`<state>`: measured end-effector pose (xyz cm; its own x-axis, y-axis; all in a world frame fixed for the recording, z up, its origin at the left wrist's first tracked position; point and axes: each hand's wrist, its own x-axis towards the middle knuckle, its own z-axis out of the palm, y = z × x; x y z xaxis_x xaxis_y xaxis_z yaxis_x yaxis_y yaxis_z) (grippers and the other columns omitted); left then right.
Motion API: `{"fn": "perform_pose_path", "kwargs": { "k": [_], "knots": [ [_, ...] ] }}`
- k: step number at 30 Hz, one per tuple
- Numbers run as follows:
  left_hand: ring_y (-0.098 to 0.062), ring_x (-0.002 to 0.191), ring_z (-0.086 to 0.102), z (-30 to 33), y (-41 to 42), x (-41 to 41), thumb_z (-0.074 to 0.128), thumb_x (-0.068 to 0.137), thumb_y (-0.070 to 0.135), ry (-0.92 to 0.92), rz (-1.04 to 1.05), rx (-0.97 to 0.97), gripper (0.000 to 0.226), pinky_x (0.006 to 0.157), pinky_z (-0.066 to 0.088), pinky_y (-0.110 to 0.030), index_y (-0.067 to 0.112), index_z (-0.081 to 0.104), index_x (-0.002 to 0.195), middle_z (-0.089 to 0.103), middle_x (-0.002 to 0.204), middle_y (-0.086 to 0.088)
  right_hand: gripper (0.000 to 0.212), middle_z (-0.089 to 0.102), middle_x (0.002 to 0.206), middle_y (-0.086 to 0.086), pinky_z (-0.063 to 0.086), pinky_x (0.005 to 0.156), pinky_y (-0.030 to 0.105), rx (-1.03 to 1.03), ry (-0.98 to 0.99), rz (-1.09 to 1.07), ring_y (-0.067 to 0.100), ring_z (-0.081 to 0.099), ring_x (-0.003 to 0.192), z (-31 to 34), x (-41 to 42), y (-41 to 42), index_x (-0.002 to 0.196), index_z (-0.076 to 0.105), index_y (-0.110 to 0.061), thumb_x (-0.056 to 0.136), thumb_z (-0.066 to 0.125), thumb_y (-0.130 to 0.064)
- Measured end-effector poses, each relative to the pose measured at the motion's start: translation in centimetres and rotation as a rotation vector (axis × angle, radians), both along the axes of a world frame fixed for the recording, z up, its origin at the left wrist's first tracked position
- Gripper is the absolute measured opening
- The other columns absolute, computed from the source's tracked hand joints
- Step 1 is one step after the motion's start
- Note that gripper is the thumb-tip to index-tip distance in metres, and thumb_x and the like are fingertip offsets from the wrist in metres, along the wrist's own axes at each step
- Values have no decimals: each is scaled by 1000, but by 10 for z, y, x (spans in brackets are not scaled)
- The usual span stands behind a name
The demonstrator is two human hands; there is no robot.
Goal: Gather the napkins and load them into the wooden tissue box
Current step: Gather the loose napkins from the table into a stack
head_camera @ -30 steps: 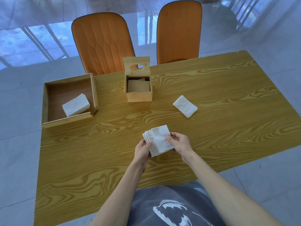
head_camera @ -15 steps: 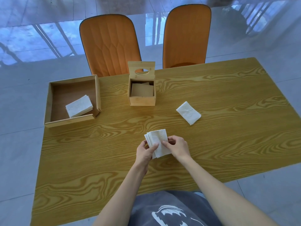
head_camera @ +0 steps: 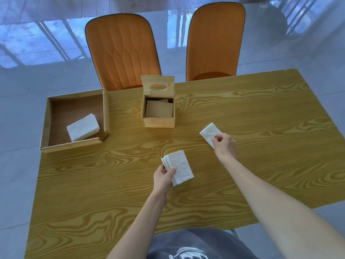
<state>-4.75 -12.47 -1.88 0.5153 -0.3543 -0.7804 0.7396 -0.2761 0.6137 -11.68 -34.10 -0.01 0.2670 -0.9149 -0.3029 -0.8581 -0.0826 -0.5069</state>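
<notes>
One stack of napkins [head_camera: 179, 166] now pinched in left hand [head_camera: 162, 177] alone; right hand [head_camera: 224, 144] gone out, closing on loose napkin [head_camera: 210, 132] on surface [head_camera: 261, 128]. Open wooden tissue box [head_camera: 158, 109] waiting beyond, unloaded.

We see a home or café dining area: a wood-grain table [head_camera: 242, 113], two orange upholstered chairs [head_camera: 121, 51] tucked behind it, and a glossy tiled floor [head_camera: 18, 109] reflecting windows.

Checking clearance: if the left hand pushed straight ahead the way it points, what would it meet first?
Probably the wooden tissue box; the left hand, holding the napkin stack, points up-table toward it, bare tabletop between.
</notes>
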Motion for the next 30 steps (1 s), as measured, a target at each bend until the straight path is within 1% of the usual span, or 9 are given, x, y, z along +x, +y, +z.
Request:
{"fn": "perform_pose_path", "kwargs": {
  "k": [4,6,8,14,17,20,23,26,30],
  "knots": [
    [-26,101,70,2,-4,7,66,92,13,-3,11,1,15,92,56,-48,21,61,104,72,108,-7,31,58,128,8,45,75,34,-28,88,-16,28,56,113,-4,8,-15,122,62,-17,94,56,-28],
    [-26,102,70,3,-6,10,67,92,14,0,19,3,21,93,56,-49,18,61,112,72,111,-8,38,51,133,12,47,86,40,-38,164,12,30,52,118,-6,9,-19,130,56,-16,94,57,-31],
    [-26,102,70,3,-8,12,67,92,14,-2,20,12,28,92,56,-50,15,59,119,71,113,-9,45,50,134,14,43,95,43,-29,235,24,31,49,121,-9,10,-20,134,53,-15,94,57,-35],
    [-27,104,69,2,-9,12,67,92,15,-4,6,37,32,92,56,-50,14,58,122,71,114,-9,41,50,131,13,35,98,41,-24,322,-8,30,46,122,-11,9,-19,121,60,-18,90,61,-44],
    [-28,104,69,1,-8,13,67,92,15,-4,9,38,33,93,56,-50,14,57,123,70,114,-10,39,56,125,11,37,96,42,-14,320,4,30,52,117,-8,9,-13,120,58,-19,88,61,-41],
    [-28,105,69,1,-7,11,67,91,15,4,14,30,32,94,55,-50,14,57,122,70,114,-10,32,66,111,8,44,88,39,-6,182,9,28,62,100,-8,4,0,117,55,-17,88,64,-29],
    [-27,104,69,2,-3,9,67,92,15,9,19,24,33,93,56,-49,14,57,123,70,114,-10,26,69,105,9,49,69,37,93,10,-52,27,61,85,-6,-4,16,113,63,-11,89,61,-21],
    [-26,102,69,3,4,7,64,93,15,6,22,18,30,92,56,-49,13,58,123,71,112,-9,19,71,94,13,59,70,46,212,-176,-141,29,66,81,-9,-13,34,92,69,-5,88,59,-21],
    [-25,98,69,6,13,5,61,95,15,19,29,2,25,90,57,-49,13,58,120,71,107,-7,9,70,96,6,58,63,30,482,-457,-225,15,65,80,-1,-17,66,98,67,-14,94,61,-19]
  ]
}}
